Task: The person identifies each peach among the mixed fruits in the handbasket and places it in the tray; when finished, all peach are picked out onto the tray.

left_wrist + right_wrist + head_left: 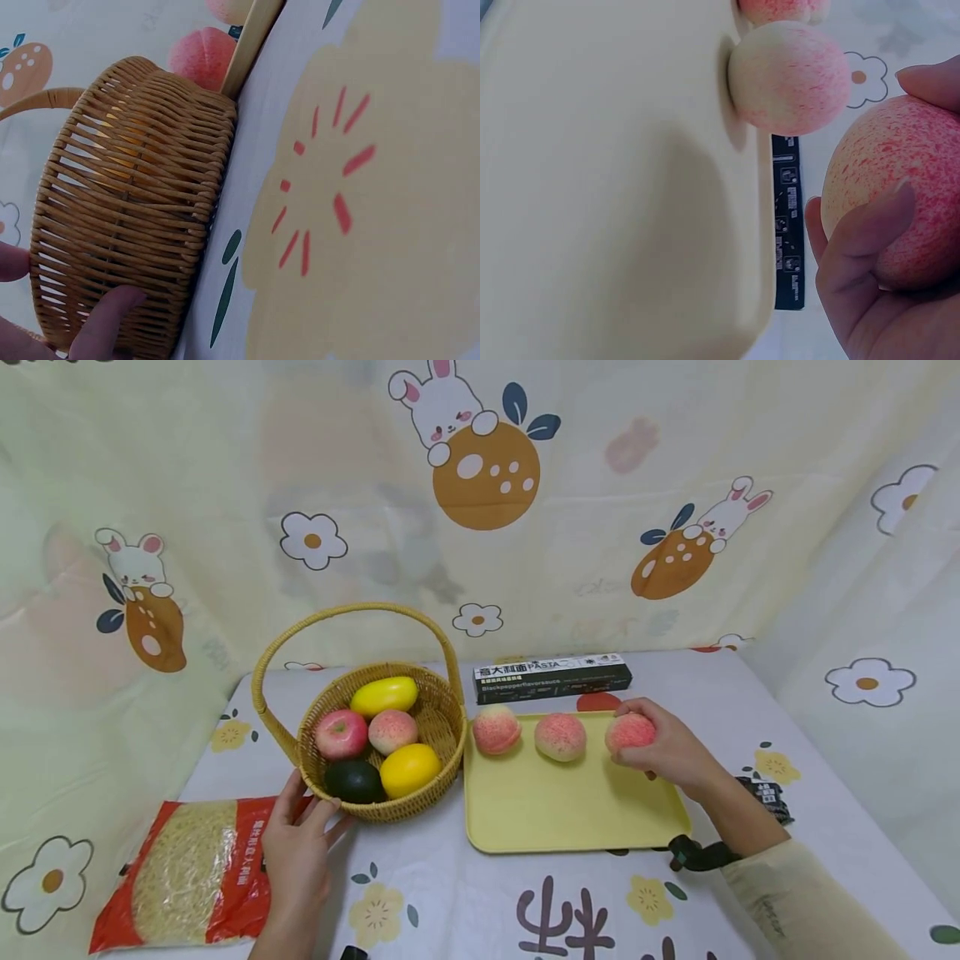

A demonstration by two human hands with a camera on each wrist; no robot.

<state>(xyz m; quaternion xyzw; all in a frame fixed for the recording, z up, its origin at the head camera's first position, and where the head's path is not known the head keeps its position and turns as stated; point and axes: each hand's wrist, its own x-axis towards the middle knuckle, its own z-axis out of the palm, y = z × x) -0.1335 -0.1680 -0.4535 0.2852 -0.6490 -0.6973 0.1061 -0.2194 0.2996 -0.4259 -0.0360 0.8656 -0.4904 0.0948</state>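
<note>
My right hand grips a pink peach over the right part of a yellow tray; the right wrist view shows the peach held between fingers and thumb, apart from the tray. Two more peaches, one in the middle and one at the left, sit along the tray's back edge. With thumb and fingers at its front left side, my left hand holds a wicker basket. Inside are a red apple, a peach, two yellow fruits and a dark green fruit.
Left of the basket lies a red-edged bag of pasta. A black pasta box stands behind the tray. Near my right forearm lies a small black packet. The basket's tall handle arches above the fruit.
</note>
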